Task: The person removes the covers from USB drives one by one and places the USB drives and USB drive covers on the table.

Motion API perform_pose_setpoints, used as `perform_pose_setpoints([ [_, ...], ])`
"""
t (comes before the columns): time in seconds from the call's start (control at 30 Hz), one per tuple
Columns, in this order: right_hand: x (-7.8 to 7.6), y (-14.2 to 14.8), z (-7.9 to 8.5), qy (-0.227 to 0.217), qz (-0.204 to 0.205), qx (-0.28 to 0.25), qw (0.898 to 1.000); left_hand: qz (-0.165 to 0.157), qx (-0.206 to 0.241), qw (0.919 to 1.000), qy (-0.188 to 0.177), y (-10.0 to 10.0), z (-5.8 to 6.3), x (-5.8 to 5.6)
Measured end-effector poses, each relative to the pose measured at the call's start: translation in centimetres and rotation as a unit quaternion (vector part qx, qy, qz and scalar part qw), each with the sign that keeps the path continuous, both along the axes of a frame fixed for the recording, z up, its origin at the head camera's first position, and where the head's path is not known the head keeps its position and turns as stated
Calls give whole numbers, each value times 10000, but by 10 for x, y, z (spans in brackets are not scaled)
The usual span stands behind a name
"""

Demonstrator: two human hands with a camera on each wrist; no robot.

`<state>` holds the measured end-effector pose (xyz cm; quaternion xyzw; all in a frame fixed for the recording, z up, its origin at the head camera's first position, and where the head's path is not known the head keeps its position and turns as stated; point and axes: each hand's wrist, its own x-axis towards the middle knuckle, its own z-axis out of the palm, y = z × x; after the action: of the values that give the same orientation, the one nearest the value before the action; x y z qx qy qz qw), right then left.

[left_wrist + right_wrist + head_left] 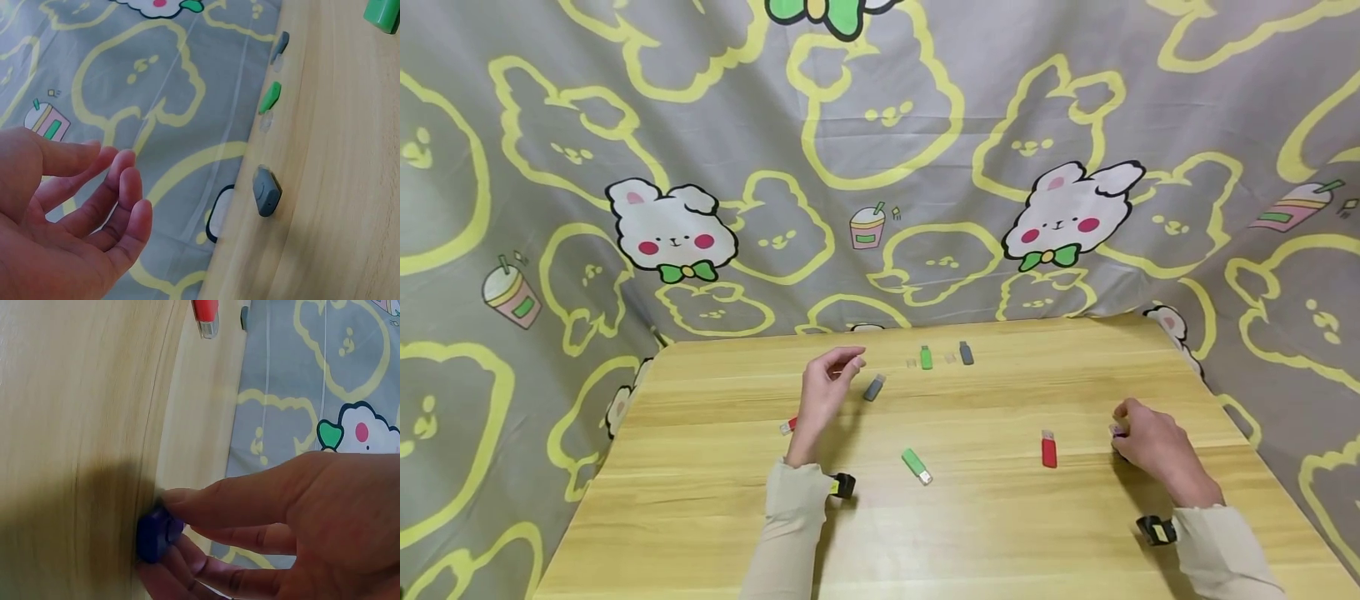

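Note:
At the right of the table my right hand [1156, 442] pinches a dark blue USB stick [156, 534] between thumb and fingers, low against the wood. Its fingers hide most of the stick in the head view. My left hand [829, 387] hovers over the left part of the table with fingers loosely bent, holding nothing. Nearest to it are a grey USB stick [874, 387] with a clear cap and a red stick [788, 426], partly hidden behind the wrist. A green stick [916, 465] with a bare metal plug lies nearer the front. Left of the right hand is another red stick [1048, 448].
Near the back edge lie a green stick [927, 358] and a dark grey-blue one [966, 353], with small clear caps [912, 363] beside them. A patterned curtain [865, 275] hangs behind and around the wooden table [985, 533].

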<state>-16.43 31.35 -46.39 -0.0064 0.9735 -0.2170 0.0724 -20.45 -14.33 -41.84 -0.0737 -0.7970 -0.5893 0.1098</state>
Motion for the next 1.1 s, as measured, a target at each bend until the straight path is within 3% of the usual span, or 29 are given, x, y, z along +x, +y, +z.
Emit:
perform_pose_setpoints([
  [0.17,-1,-1,-2,-18,-36,-20,10000,-8,25,10000,79,-1,-3,-1],
  [0.4,3,-13,-1,398,-3,-298,9988,-145,183,9997,103,-7,-39,-21],
  [0.57,0,-38,7,875,333,-784,9925,-238,170,9995,106,-5,-38,-20],
  [0.73,-13,-69,15,1155,717,-1167,9838,-474,248,9986,-10,-2,-35,-18],
  [1.1,-33,-132,25,1358,853,-1740,9716,-649,267,9975,27,2,-33,-18],
])
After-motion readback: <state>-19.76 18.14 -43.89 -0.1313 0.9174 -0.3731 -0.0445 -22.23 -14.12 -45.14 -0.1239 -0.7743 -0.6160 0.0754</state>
